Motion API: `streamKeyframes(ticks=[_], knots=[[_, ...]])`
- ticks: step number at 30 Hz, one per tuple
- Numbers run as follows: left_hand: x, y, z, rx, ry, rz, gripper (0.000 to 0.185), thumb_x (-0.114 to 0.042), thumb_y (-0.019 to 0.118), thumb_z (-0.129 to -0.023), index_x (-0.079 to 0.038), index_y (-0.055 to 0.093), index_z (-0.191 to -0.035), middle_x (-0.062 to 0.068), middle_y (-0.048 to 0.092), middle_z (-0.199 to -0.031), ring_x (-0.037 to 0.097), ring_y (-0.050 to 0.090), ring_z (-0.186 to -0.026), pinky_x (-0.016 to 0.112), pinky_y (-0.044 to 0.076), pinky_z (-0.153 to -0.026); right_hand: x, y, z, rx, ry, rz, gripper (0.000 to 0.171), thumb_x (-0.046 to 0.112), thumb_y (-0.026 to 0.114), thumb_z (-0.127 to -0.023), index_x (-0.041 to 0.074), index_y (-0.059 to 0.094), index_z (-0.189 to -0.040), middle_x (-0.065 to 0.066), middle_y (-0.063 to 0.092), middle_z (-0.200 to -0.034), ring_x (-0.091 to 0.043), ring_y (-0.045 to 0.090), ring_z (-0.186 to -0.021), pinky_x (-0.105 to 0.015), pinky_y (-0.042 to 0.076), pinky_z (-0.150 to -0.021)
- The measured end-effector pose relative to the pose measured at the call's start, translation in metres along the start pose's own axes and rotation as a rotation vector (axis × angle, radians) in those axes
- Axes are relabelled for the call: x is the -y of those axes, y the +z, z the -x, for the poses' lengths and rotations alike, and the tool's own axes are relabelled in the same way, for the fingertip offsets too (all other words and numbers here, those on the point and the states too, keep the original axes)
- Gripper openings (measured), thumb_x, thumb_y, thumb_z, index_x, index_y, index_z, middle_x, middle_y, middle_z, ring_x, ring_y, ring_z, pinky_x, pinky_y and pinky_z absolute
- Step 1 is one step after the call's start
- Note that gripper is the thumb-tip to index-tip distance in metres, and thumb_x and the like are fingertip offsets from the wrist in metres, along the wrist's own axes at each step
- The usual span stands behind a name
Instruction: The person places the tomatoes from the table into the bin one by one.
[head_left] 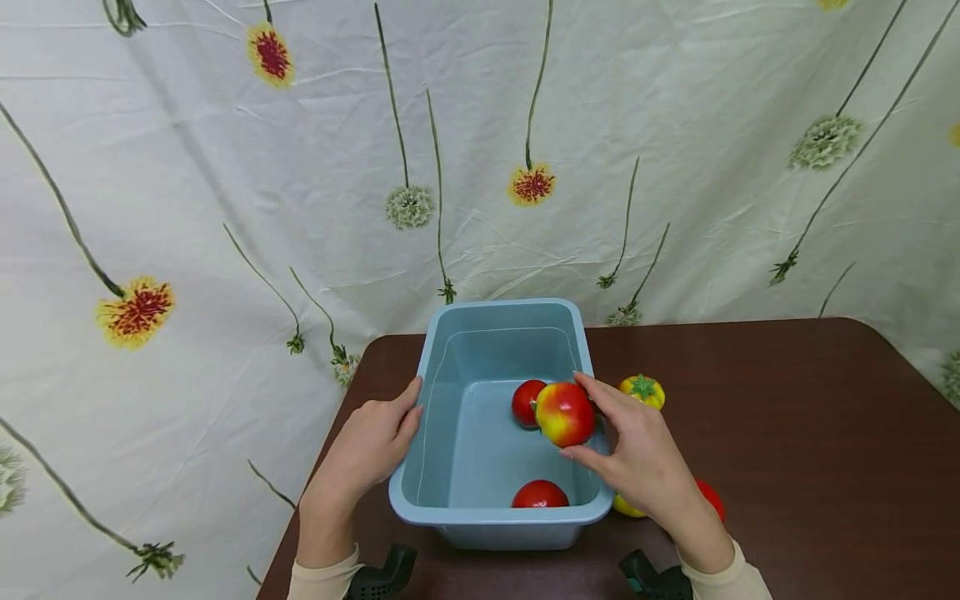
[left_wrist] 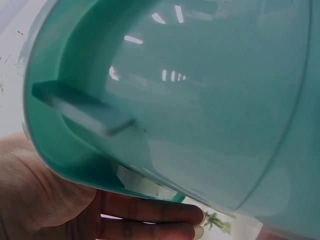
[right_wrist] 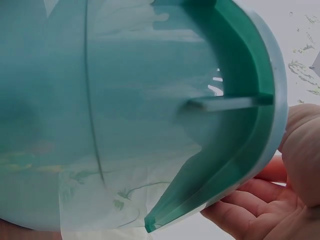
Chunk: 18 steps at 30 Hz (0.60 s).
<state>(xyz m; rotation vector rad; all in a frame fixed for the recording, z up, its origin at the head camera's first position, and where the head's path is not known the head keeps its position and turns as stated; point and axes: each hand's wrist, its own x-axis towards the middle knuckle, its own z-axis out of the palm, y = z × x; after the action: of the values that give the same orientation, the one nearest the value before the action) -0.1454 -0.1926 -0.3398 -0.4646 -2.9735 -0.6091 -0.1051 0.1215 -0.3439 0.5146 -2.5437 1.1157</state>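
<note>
A light blue plastic basin (head_left: 480, 514) stands on the dark brown table. At its left side, my left hand (head_left: 371, 446) grips the rim; in the left wrist view, fingers (left_wrist: 150, 210) show just below the rim's outer edge. My right hand (head_left: 637, 442) pinches a round red-and-yellow apple (head_left: 567, 414) between thumb and fingers, over the right part of the basin. Partly behind it is a red round fruit (head_left: 526, 403) inside the basin. Another glossy red fruit (head_left: 540, 494) lies near the front wall, which hides its lower part.
Right of the basin sits a yellow bell pepper (head_left: 642, 391) with a green top. A yellow item (head_left: 628, 507) and a red one (head_left: 711, 498) are partly covered by my right forearm. Flowered white cloth (head_left: 487, 242) hangs behind the table (head_left: 787, 433).
</note>
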Motion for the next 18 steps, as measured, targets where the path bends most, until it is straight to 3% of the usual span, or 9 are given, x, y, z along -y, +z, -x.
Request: streamKeyframes(ticks=[13,18], knots=[[0.0004,0.0004,-0.0004,-0.014,0.008,-0.014,0.050,-0.020,0.051,-0.100,-0.005,0.043,-0.147,-0.002,0.054,-0.064,0.008,0.047,-0.055,0.025,0.038,-0.052,-0.0053,-0.0054,0.0005,-0.010,-0.008,0.044,0.080,0.018,0.088,-0.069,0.005,0.052,-0.139,-0.015,0.059,-0.137,-0.034,0.064,-0.113,-0.044,0.056,-0.082],[0.0007,0.0006,-0.0006,-0.010,0.005,-0.012,0.050,-0.020,0.051,-0.100,-0.004,0.043,-0.147,-0.002,0.053,-0.063,0.008,0.047,-0.055,0.025,0.038,-0.052,-0.0075,-0.0101,0.0008,-0.012,-0.029,0.045,0.081,0.017,0.089,-0.068,0.004,0.052,-0.139,-0.015,0.061,-0.133,-0.030,0.068,-0.103,-0.043,0.056,-0.082]])
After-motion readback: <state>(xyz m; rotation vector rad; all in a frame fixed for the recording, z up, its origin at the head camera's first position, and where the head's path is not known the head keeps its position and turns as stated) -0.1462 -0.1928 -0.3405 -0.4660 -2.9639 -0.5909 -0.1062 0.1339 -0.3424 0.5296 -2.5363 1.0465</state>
